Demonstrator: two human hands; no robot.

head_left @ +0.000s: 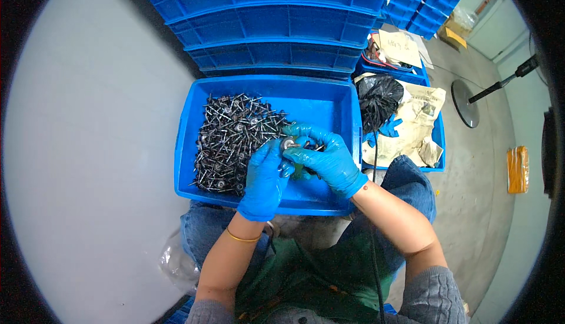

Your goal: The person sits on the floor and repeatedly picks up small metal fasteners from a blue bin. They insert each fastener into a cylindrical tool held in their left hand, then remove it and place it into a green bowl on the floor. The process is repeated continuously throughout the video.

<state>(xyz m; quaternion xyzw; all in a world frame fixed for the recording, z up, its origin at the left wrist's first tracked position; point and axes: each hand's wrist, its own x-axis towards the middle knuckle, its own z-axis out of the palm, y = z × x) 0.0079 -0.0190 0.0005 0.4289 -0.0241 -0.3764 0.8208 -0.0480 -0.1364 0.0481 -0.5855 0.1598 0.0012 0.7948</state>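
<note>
Both my hands wear blue gloves and meet over a blue plastic bin (318, 103) resting on my lap. My left hand (263, 178) and my right hand (321, 156) together pinch a small round metal part (288, 143) between their fingertips. A heap of several dark metal pins with round heads (232, 142) fills the left half of the bin, just left of my left hand. The bin's right half is mostly bare blue floor. A thin gold bangle sits on my left wrist.
Stacked blue crates (276, 24) rise behind the bin. To the right, another blue crate (438, 147) holds a black plastic bag (379, 97) and crumpled paper (418, 127). A fan base (465, 103) and an orange packet (517, 169) lie on the concrete floor. A grey wall is at left.
</note>
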